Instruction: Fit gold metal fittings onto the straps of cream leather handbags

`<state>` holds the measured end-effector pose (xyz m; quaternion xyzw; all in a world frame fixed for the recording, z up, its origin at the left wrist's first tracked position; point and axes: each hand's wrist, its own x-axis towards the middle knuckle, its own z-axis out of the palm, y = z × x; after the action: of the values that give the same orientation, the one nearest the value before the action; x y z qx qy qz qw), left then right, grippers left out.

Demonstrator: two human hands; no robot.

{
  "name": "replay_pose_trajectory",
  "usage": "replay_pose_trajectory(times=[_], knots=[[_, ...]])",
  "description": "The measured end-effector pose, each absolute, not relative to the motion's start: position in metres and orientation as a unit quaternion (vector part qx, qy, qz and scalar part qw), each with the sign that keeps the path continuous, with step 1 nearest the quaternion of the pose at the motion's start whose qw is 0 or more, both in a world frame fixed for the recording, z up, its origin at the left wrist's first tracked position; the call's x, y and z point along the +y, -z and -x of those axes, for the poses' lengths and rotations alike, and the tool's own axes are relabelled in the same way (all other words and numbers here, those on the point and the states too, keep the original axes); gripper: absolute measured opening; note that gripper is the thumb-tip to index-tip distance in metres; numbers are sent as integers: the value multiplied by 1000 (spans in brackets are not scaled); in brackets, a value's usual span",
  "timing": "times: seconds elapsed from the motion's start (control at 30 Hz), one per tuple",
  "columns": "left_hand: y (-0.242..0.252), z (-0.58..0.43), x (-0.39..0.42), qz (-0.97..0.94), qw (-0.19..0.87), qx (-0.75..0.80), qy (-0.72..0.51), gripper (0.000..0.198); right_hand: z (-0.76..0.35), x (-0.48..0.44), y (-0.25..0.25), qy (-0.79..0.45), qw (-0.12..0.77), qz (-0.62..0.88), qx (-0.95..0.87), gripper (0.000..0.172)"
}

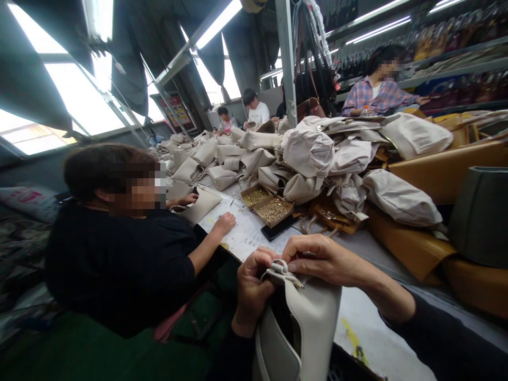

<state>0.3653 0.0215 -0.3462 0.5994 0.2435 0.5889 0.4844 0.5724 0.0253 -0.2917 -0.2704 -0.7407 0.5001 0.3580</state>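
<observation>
A cream handbag (317, 317) stands upright at the table's near edge, its dark opening facing me. My left hand (256, 283) is closed on the bag's top edge, pinching it beside a small strap loop (280, 266). From the other side my right hand (323, 259) grips the same loop, thumb and fingers pressed together. A small metal piece shows just below the loop. What lies between my right fingertips is hidden.
Two cardboard boxes of small gold-coloured fittings (273, 209) and a black phone (278, 228) lie beyond my hands. Cream bags (254, 159) are heaped behind them. Tan bags (413, 243) stand right. A person in black (119, 264) sits left, hands at another bag.
</observation>
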Motion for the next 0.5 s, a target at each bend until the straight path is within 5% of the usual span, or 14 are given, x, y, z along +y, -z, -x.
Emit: replay_pose_trajectory(times=[0.5], knots=[[336,-380,28,-593,494,297,-562,19,-574,46,305,-500,293,295,-759,54]])
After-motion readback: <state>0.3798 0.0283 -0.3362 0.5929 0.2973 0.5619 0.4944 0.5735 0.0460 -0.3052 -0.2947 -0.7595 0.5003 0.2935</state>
